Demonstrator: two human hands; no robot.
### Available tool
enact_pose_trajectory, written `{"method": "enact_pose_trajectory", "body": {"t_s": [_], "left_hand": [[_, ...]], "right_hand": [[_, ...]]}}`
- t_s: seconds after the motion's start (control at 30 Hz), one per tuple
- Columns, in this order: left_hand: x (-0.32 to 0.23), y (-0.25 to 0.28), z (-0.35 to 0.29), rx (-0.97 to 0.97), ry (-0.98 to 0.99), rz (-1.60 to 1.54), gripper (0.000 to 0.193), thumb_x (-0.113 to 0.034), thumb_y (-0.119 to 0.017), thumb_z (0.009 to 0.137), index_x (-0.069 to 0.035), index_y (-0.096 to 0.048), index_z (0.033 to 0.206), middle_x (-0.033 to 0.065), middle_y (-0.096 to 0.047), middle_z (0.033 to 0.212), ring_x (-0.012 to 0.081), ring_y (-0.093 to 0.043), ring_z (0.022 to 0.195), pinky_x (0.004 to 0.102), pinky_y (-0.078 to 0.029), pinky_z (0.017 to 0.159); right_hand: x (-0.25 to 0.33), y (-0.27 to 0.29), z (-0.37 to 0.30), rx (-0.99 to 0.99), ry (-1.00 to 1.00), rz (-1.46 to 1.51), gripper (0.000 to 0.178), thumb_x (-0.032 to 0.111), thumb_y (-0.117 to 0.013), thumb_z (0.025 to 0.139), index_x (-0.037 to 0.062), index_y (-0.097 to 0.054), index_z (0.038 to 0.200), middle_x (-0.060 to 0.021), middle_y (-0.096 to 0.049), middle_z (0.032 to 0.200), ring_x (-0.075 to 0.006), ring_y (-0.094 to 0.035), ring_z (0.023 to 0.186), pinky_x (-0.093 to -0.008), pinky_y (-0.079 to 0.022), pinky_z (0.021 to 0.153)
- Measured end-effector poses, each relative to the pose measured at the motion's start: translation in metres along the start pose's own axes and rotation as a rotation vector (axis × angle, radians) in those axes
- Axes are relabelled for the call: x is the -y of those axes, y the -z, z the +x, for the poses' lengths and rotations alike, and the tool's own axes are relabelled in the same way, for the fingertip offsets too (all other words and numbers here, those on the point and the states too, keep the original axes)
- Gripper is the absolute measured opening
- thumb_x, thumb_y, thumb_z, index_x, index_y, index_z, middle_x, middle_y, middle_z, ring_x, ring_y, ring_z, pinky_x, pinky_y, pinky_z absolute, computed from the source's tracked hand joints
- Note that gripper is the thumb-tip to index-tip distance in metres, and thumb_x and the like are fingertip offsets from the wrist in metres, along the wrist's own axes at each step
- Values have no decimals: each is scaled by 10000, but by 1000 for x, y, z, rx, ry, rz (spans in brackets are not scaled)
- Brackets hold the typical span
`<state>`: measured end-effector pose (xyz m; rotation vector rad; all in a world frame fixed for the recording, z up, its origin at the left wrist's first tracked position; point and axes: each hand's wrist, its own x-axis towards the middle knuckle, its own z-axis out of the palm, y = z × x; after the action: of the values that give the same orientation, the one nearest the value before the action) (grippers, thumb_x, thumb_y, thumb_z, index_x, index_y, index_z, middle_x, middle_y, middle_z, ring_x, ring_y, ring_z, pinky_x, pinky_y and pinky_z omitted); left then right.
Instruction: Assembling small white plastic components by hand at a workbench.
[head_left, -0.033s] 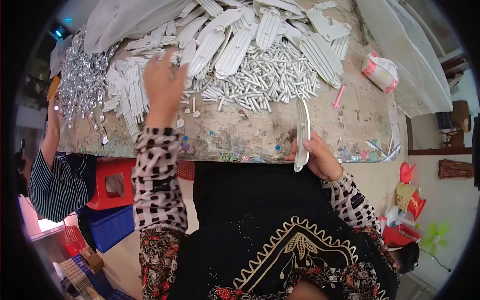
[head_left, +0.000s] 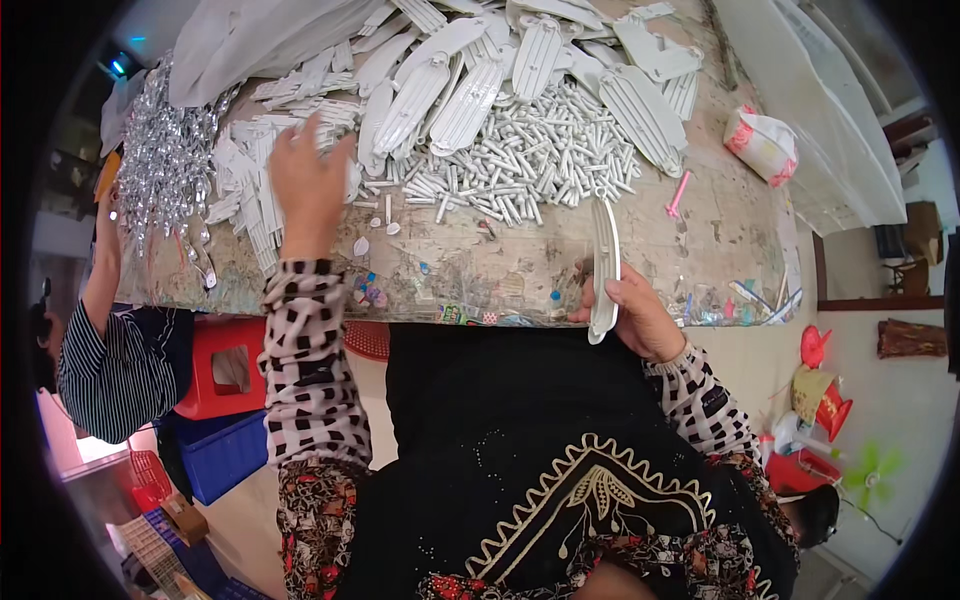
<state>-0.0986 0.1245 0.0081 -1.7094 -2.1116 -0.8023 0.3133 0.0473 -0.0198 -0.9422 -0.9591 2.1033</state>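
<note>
My right hand (head_left: 642, 312) grips a long white plastic piece with rounded ends (head_left: 605, 275), held edge-up over the table's near edge. Over on the left, my left hand (head_left: 308, 190) is stretched out with fingers apart, above or touching a pile of flat white plastic strips (head_left: 250, 180); its fingertips hide part of that pile, and I see nothing in its grasp. Right of it lies a heap of short white plastic pegs (head_left: 550, 150). Behind the pegs are several more long, ribbed white plastic pieces (head_left: 470, 105), stacked loosely.
On the worn table (head_left: 440, 260) lie a pink stick (head_left: 679, 194) and a pink-and-white packet (head_left: 760, 146). A heap of shiny silver pieces (head_left: 165, 150) is at the left, beside another person's arm (head_left: 102, 255). Below stand a red stool (head_left: 205, 375) and a blue crate (head_left: 225, 455).
My left hand has shifted slightly left and a little lower, over the flat strips. My right hand and the long white piece stay where they were.
</note>
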Motion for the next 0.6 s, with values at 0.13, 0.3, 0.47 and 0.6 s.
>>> {"method": "enact_pose_trajectory", "body": {"t_s": [0.13,0.3,0.47,0.6], "left_hand": [[74,2,-12,56,233,321,631,-423,-667,802,-77,-535,1312,246,-562,1125,395,-560,1022,450,-461,870],[96,14,-7,149,292,286,685,-442,-683,774,-3,-535,1279,263,-600,1062,413,-595,967,457,-476,844],[83,14,3,197,382,230,628,-416,-708,733,29,-579,1157,267,-636,1013,410,-617,941,463,-486,820],[58,18,-2,34,305,174,573,-354,-701,727,10,-539,1139,231,-646,977,409,-624,901,475,-481,797]], "right_hand": [[0,1,4,39,-14,-8,504,288,-589,922,-10,-430,1295,-39,-558,897,-132,-596,808,-323,-527,849],[1,0,2,63,-10,-36,510,297,-589,923,-6,-427,1300,-37,-556,903,-129,-595,823,-329,-525,854],[-4,0,2,50,9,-35,507,300,-588,924,1,-430,1301,-41,-563,918,-130,-590,858,-336,-519,870],[-4,-1,2,13,30,-33,652,361,-639,872,-55,-390,1307,-56,-563,894,-158,-605,821,-375,-525,869]]}}
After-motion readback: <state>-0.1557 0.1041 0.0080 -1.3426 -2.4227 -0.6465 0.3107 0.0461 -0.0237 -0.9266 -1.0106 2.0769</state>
